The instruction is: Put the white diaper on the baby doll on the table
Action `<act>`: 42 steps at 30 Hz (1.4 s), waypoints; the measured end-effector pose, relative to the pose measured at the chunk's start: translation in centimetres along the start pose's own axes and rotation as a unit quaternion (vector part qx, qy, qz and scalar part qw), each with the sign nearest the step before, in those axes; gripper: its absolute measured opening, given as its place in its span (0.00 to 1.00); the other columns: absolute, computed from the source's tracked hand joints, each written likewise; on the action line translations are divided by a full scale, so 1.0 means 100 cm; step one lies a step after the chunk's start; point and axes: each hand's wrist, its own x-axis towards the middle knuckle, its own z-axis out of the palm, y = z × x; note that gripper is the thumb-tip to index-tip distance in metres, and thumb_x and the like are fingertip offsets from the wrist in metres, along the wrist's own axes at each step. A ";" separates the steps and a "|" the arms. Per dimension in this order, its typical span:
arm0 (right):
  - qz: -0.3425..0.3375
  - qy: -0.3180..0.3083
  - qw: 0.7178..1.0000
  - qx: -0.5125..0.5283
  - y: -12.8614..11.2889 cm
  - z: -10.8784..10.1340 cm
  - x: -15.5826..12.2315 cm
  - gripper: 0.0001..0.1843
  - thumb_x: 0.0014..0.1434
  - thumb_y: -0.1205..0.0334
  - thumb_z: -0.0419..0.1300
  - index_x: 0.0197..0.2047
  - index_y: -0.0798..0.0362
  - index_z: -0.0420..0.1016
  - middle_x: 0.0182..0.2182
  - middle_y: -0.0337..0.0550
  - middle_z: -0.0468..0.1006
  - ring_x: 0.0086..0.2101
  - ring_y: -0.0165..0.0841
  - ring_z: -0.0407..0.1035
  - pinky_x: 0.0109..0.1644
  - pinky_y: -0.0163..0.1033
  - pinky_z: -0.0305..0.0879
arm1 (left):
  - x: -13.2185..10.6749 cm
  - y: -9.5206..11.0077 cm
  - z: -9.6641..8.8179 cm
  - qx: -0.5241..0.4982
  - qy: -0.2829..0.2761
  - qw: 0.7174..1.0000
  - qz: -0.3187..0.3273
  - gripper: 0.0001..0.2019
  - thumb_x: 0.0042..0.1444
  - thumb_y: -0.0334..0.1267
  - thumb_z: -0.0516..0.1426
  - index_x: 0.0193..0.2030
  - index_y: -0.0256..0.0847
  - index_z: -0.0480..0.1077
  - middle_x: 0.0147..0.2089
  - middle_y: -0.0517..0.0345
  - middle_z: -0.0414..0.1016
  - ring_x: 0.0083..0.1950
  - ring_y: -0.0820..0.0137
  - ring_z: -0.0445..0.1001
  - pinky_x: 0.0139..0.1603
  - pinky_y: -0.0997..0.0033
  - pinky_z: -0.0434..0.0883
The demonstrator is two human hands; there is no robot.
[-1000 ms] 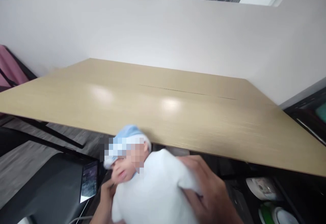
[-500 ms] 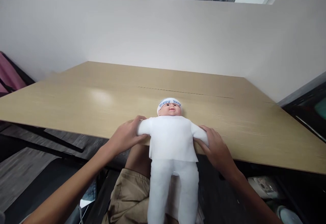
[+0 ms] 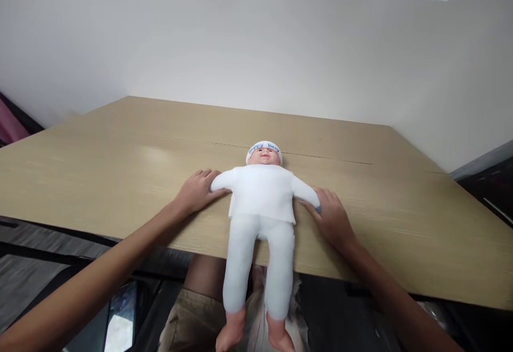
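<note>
A baby doll [image 3: 262, 194] in a white top and white trousers lies face up on the wooden table [image 3: 132, 197]. Its headband [image 3: 264, 146] carries blue "Happy Baby" lettering. The doll's legs reach past the near table edge, and its bare feet hang over my lap. My left hand [image 3: 199, 189] is closed around the sleeved arm on the left side. On the other side, my right hand [image 3: 331, 214] grips the end of the other sleeve. The doll's own hands are hidden in my grasp.
A white wall [image 3: 256, 47] rises behind the table. A dark object [image 3: 491, 189] stands at the right edge, and pink fabric [image 3: 12, 125] hangs at the far left. Below the table, a dark shiny panel [image 3: 121, 314] sits left of my leg, with crumpled clear plastic [image 3: 298, 314] by my lap.
Both hands have moved the doll forward, farther onto the table. Its torso now rests on the tabletop and its feet have come into view. My grip on both sleeves stays.
</note>
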 end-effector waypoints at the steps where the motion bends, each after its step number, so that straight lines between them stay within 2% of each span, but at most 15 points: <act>1: -0.002 0.005 1.000 -0.003 0.007 0.007 0.013 0.32 0.79 0.36 0.46 0.63 0.54 0.73 0.52 0.59 0.82 0.50 0.54 0.73 0.58 0.57 0.70 | 0.013 -0.005 0.004 0.000 0.008 1.000 0.001 0.34 0.68 0.74 0.53 0.56 0.43 0.76 0.49 0.45 0.82 0.50 0.48 0.78 0.52 0.52 0.73; 4: -0.002 0.014 1.000 -0.010 0.026 0.024 0.050 0.33 0.79 0.37 0.46 0.63 0.56 0.74 0.52 0.61 0.82 0.50 0.54 0.73 0.58 0.57 0.70 | 0.051 -0.017 0.015 -0.010 0.035 0.999 0.000 0.36 0.69 0.74 0.53 0.59 0.42 0.76 0.51 0.43 0.82 0.53 0.47 0.78 0.55 0.50 0.74; 8: 0.003 0.010 1.000 -0.010 0.049 0.041 0.093 0.34 0.79 0.36 0.46 0.63 0.58 0.74 0.53 0.61 0.82 0.51 0.53 0.73 0.58 0.56 0.69 | 0.094 -0.027 0.024 -0.049 0.063 0.996 -0.033 0.37 0.67 0.74 0.56 0.66 0.45 0.73 0.59 0.44 0.83 0.60 0.46 0.78 0.57 0.52 0.74; 11: 0.008 0.023 1.000 0.006 0.061 0.052 0.120 0.35 0.78 0.34 0.49 0.63 0.57 0.75 0.54 0.60 0.82 0.52 0.52 0.72 0.60 0.55 0.68 | 0.123 -0.036 0.030 -0.061 0.076 0.994 -0.054 0.37 0.65 0.74 0.58 0.66 0.46 0.73 0.60 0.43 0.83 0.61 0.46 0.78 0.57 0.52 0.75; 15: 0.013 0.038 0.999 -0.006 0.074 0.066 0.152 0.34 0.77 0.34 0.50 0.63 0.56 0.76 0.52 0.58 0.82 0.50 0.51 0.71 0.58 0.54 0.67 | 0.159 -0.052 0.040 -0.047 0.098 0.993 -0.038 0.36 0.65 0.74 0.58 0.62 0.43 0.75 0.55 0.41 0.83 0.57 0.46 0.78 0.60 0.49 0.73; 21: 0.035 0.048 0.997 -0.044 0.087 0.078 0.190 0.34 0.76 0.35 0.52 0.66 0.54 0.77 0.53 0.58 0.81 0.50 0.52 0.71 0.56 0.53 0.66 | 0.200 -0.070 0.055 -0.065 0.155 0.986 -0.018 0.38 0.65 0.70 0.62 0.70 0.44 0.67 0.65 0.44 0.79 0.61 0.48 0.76 0.67 0.48 0.69; 23: 0.037 0.052 0.997 -0.036 0.091 0.078 0.194 0.32 0.76 0.39 0.53 0.68 0.54 0.76 0.54 0.57 0.81 0.51 0.52 0.71 0.56 0.53 0.66 | 0.204 -0.075 0.056 -0.070 0.165 0.984 -0.020 0.38 0.65 0.68 0.63 0.70 0.43 0.66 0.66 0.42 0.77 0.62 0.47 0.76 0.67 0.48 0.69; 26: 0.041 0.065 0.996 -0.044 0.098 0.077 0.192 0.31 0.75 0.44 0.54 0.71 0.53 0.74 0.57 0.58 0.80 0.52 0.52 0.71 0.57 0.54 0.66 | 0.201 -0.087 0.052 -0.069 0.146 0.987 0.007 0.30 0.70 0.62 0.62 0.67 0.42 0.68 0.65 0.42 0.76 0.63 0.49 0.75 0.66 0.49 0.70; 30: 0.046 0.059 0.995 -0.058 0.106 0.075 0.187 0.32 0.75 0.44 0.53 0.73 0.51 0.72 0.58 0.57 0.81 0.51 0.52 0.73 0.60 0.57 0.66 | 0.191 -0.102 0.045 -0.080 0.123 0.989 0.032 0.25 0.71 0.57 0.61 0.65 0.44 0.71 0.63 0.45 0.78 0.64 0.50 0.75 0.67 0.50 0.72; 35: 0.039 0.053 0.995 -0.080 0.104 0.077 0.188 0.34 0.74 0.47 0.53 0.75 0.54 0.70 0.57 0.59 0.82 0.52 0.53 0.74 0.63 0.60 0.68 | 0.191 -0.107 0.045 -0.094 0.113 0.989 0.024 0.25 0.70 0.56 0.61 0.66 0.44 0.70 0.63 0.46 0.79 0.62 0.51 0.76 0.63 0.51 0.74; 39: 0.026 0.081 0.988 -0.127 0.092 0.078 0.186 0.39 0.67 0.53 0.56 0.78 0.58 0.64 0.63 0.64 0.78 0.61 0.59 0.70 0.70 0.67 0.62 | 0.191 -0.104 0.046 -0.085 0.124 0.988 0.030 0.30 0.67 0.59 0.63 0.68 0.44 0.69 0.66 0.44 0.77 0.66 0.49 0.74 0.70 0.45 0.70; 42: 0.012 0.095 0.988 -0.124 0.077 0.075 0.187 0.45 0.63 0.56 0.57 0.80 0.60 0.56 0.71 0.67 0.69 0.69 0.61 0.64 0.75 0.70 0.57 | 0.186 -0.095 0.042 -0.086 0.168 0.982 0.028 0.37 0.67 0.61 0.62 0.75 0.43 0.60 0.75 0.39 0.70 0.73 0.45 0.69 0.75 0.41 0.66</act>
